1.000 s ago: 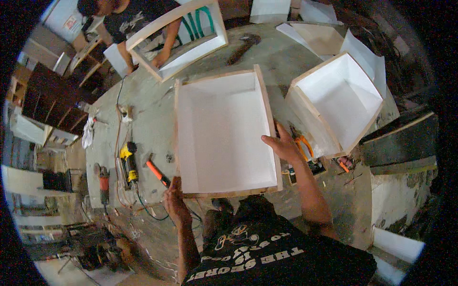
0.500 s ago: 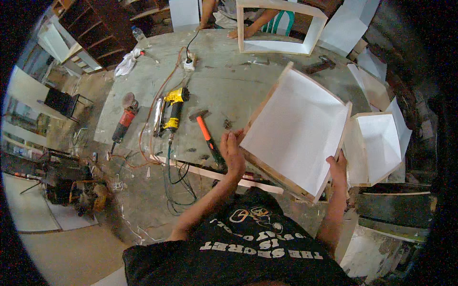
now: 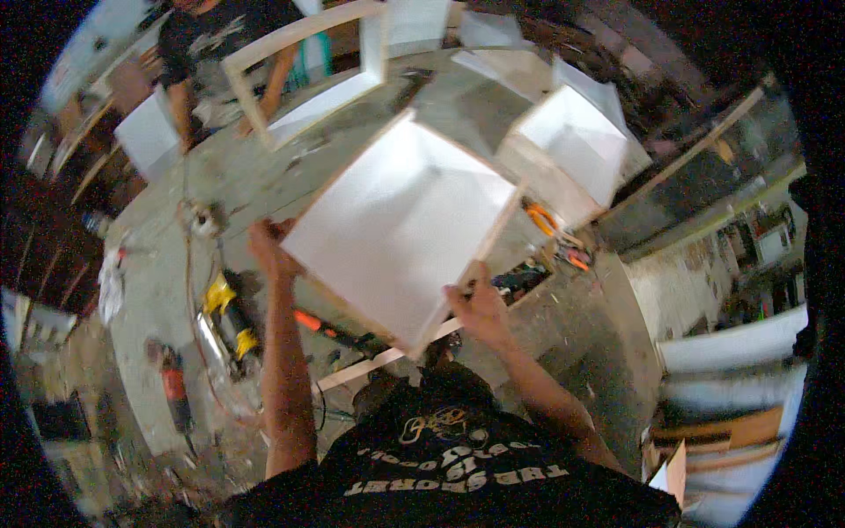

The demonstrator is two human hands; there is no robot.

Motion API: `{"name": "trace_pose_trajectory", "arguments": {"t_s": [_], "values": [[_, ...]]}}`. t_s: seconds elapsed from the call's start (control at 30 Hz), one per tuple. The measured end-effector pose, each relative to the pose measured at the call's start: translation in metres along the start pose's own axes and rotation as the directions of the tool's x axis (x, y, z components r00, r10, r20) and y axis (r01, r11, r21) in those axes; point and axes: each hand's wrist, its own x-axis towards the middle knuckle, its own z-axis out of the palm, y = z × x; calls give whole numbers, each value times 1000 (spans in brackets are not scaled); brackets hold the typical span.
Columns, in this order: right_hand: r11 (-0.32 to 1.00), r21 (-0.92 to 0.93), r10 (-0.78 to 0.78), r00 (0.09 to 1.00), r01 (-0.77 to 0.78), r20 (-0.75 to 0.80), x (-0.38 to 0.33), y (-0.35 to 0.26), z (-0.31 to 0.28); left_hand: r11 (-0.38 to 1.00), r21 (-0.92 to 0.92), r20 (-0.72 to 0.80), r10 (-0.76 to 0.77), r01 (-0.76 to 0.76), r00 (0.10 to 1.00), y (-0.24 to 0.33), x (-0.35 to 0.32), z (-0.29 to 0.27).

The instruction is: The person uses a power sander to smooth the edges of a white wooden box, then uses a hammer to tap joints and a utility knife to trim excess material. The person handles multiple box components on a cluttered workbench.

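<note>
A wooden drawer box (image 3: 396, 229) with a white lining is tilted in front of me, its open side facing up at me. My left hand (image 3: 275, 248) is closed on its left corner, the fingers partly hidden behind the edge. With thumb and fingers, my right hand (image 3: 480, 304) grips the near right side. Just under the box's near left edge lies a hammer (image 3: 326, 329) with an orange and black handle, its head hidden by the box. A yellow and black nail gun (image 3: 231, 319) rests on the table left of my left forearm.
A red angle grinder (image 3: 175, 392) lies at the table's left. Orange-handled pliers (image 3: 541, 218) and other tools are on the right, near a second white-lined box (image 3: 572, 145). Across the grey table (image 3: 150, 273), a person (image 3: 220, 53) stands behind an upright wooden frame (image 3: 304, 22).
My view has swung right, so the table's things appear shifted left and turned. The drawer box stays in both hands; my left hand now grips its left corner rather than lying along its side.
</note>
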Motion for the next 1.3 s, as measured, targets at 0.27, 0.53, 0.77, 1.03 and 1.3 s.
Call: {"name": "trace_pose_trajectory", "arguments": {"t_s": [0.27,0.53,0.77,1.03,1.3], "values": [[969,249,-121,899,15,420,-44,-77,18,955,238,236,121,-178,964,-4,125,-20],[749,651,-382,883,123,273,23,10,-43,358,780,489,162,-513,857,70,114,7],[762,630,-140,988,150,-67,168,142,-104,500,467,840,8,-729,543,0,-133,196],[769,626,-325,922,127,212,213,156,-45,155,866,495,-125,-475,860,-66,-257,317],[316,881,-607,639,-352,473,223,167,-57,112,953,295,-141,-281,945,-63,-299,286]]}}
